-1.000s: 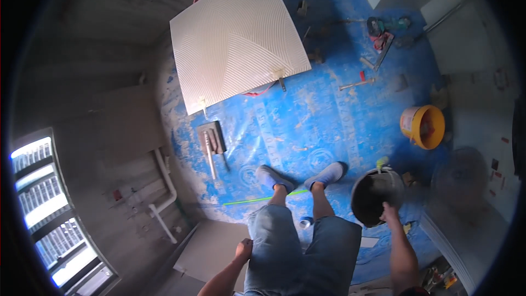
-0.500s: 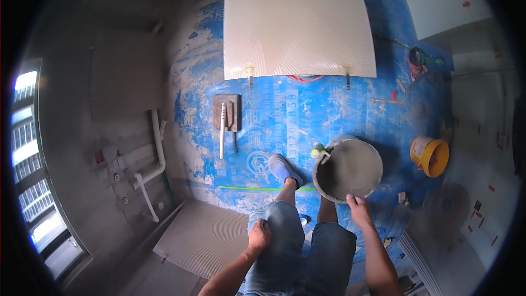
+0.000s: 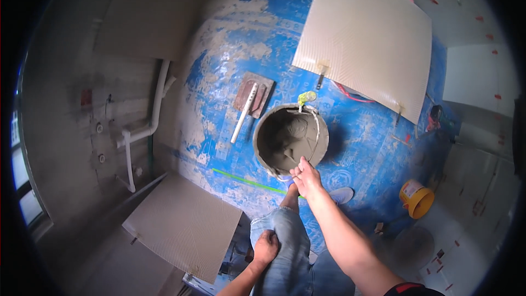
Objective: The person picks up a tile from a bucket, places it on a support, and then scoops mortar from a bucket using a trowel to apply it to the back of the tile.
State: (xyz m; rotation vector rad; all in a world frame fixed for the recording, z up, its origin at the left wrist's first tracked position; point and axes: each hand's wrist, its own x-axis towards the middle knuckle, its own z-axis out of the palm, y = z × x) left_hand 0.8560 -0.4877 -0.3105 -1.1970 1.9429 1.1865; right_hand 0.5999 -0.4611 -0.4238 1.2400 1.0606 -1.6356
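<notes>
A round bucket point(image 3: 268, 126) of grey mortar point(image 3: 287, 153) stands in front of my legs. My right hand point(image 3: 307, 176) is closed on its near rim, thumb toward the inside. A yellow-green handle grip point(image 3: 307, 97) hangs at the far rim, with a thin pale handle running along the right side. My left hand point(image 3: 267, 245) rests on my left thigh with its fingers curled, and nothing shows in it. Just left of the bucket lies a notched trowel point(image 3: 244, 95) with a white tube-like handle.
A large tile point(image 3: 372, 38) with ridged adhesive lies at the far right; another coated tile point(image 3: 183, 225) is at lower left. A yellow bucket point(image 3: 418, 199) lies toward the right. White pipes point(image 3: 157, 107) run along the left wall. A green strip point(image 3: 246, 182) crosses the blue floor covering.
The mortar bucket has moved left beside the trowel, with my right hand still at its rim. Its handle grip has swung to the far side. My view has turned; my left hand stays on my thigh.
</notes>
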